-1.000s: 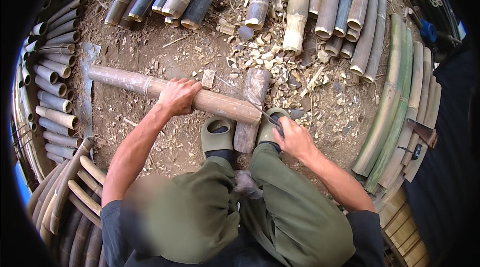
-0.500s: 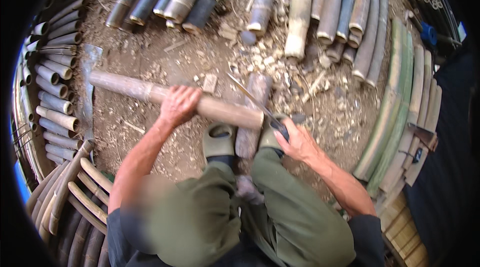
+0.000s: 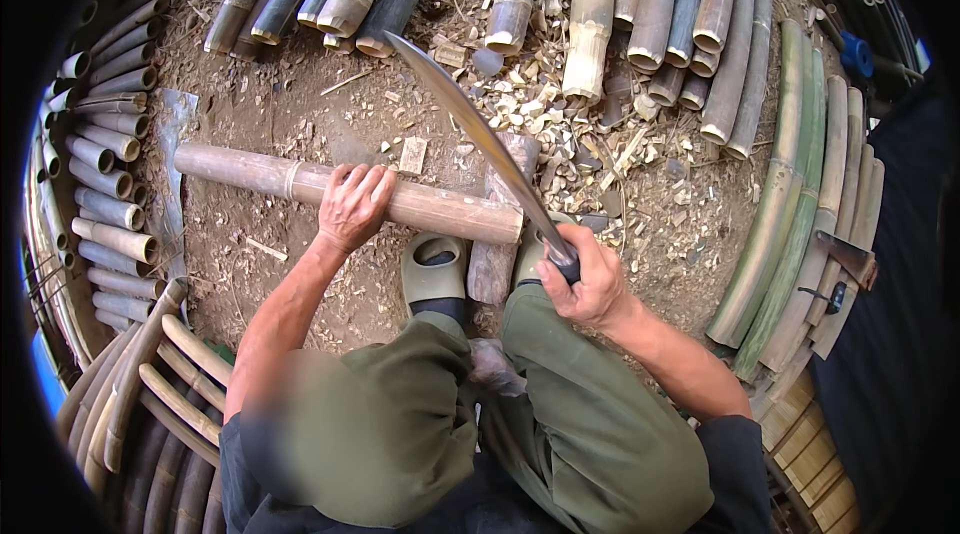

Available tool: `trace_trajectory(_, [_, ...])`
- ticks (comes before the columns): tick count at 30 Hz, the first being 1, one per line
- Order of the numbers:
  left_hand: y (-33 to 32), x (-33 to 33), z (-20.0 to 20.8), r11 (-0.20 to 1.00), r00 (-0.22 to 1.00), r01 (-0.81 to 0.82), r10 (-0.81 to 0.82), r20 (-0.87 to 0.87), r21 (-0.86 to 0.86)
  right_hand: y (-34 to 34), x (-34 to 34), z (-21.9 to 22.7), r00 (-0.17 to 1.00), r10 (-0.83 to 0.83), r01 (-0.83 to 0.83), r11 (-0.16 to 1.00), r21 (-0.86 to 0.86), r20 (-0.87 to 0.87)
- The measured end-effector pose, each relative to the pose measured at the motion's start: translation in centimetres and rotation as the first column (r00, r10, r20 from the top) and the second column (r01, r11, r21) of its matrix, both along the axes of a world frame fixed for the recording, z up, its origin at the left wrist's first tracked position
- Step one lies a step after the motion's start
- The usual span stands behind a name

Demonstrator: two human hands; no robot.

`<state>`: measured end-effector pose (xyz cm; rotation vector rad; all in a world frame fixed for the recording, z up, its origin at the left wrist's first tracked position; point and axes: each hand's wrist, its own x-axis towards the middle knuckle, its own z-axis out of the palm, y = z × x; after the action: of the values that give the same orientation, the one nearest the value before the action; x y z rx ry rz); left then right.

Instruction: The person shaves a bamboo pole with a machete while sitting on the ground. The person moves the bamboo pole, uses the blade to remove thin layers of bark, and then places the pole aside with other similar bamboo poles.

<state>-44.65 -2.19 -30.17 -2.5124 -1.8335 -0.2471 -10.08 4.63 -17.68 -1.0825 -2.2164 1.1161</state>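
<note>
Over the earth floor (image 3: pixel 225 259) slants a long bamboo pole (image 3: pixel 440 209), its right end lying across a short log (image 3: pixel 490 276) between the feet. A long curved knife (image 3: pixel 482 134) points up and leftward, its blade crossing above the pole's right end in view. The left hand (image 3: pixel 354 206) spreads a fairly wide grip over the pole's middle; the right hand (image 3: pixel 592 284) has a narrow grip, fingers wrapped round the knife's dark handle (image 3: pixel 566 269). Pale chips (image 3: pixel 545 114) litter the ground beyond.

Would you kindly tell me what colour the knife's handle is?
The knife's handle is black; the head view shows it best.
</note>
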Motion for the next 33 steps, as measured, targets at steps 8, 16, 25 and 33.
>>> trace_trajectory(8, [2.0, -0.2, 3.2, 0.874, 0.998, 0.053, -0.055, 0.010, -0.483, 0.6, 4.9, -3.6, 0.826, 0.177, -0.016, 0.956, -0.292, 0.534])
trace_trajectory(16, [10.1, 1.5, 3.6, 0.856, 0.989, 0.040, -0.107, -0.101, -0.515, 2.1, 8.2, -3.5, 0.851, 0.136, 0.062, 0.933, -0.353, 0.507])
trace_trajectory(25, [9.5, 4.3, 2.3, 0.875, 0.994, 0.045, -0.088, -0.067, -0.483, 0.6, 8.4, -3.2, 0.985, -0.057, 0.075, 0.992, -0.104, 0.160])
trace_trajectory(33, [8.5, 4.6, 1.8, 0.903, 0.998, 0.042, -0.059, -0.026, -0.428, 1.7, 7.6, -0.8, 0.988, -0.072, 0.101, 0.972, -0.213, 0.138])
